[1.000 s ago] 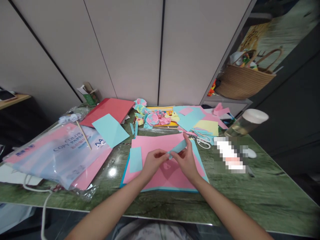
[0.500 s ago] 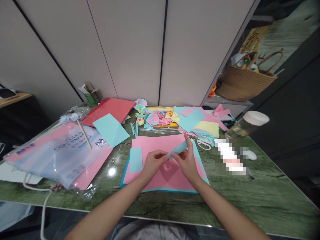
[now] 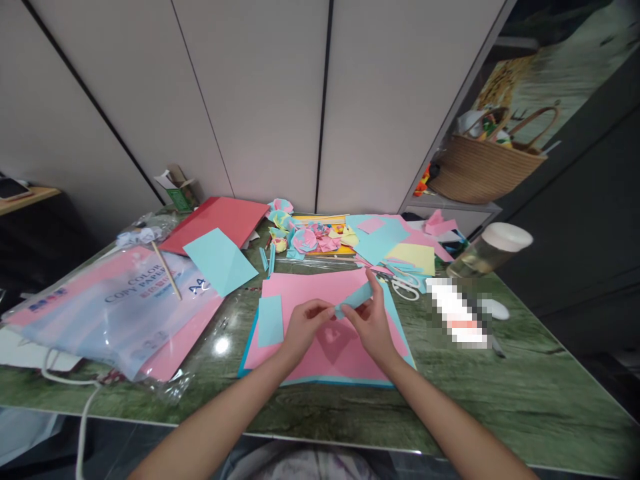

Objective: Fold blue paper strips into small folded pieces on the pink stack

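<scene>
Between my fingers is a narrow folded strip of light blue paper (image 3: pixel 358 296), held above a stack of sheets. My left hand (image 3: pixel 307 328) pinches its lower left end. With thumb and fingers closed on it, my right hand (image 3: pixel 371 324) grips the strip, one finger extending along its upper end. Beneath them lies a pink sheet (image 3: pixel 320 363) on top of blue sheets. A small light blue paper rectangle (image 3: pixel 271 321) rests on the pink sheet's left side.
Paper flowers (image 3: pixel 304 240) and coloured scraps lie at the back. White-handled scissors (image 3: pixel 406 288) are right of the stack, near a lidded cup (image 3: pixel 493 250). A plastic bag of copy paper (image 3: pixel 125 300), a stick (image 3: pixel 167 270) and a red sheet (image 3: pixel 215 223) occupy the left.
Both hands keep their hold on the blue strip, with only a very slight shift of the fingers. The whole view has moved a little.
</scene>
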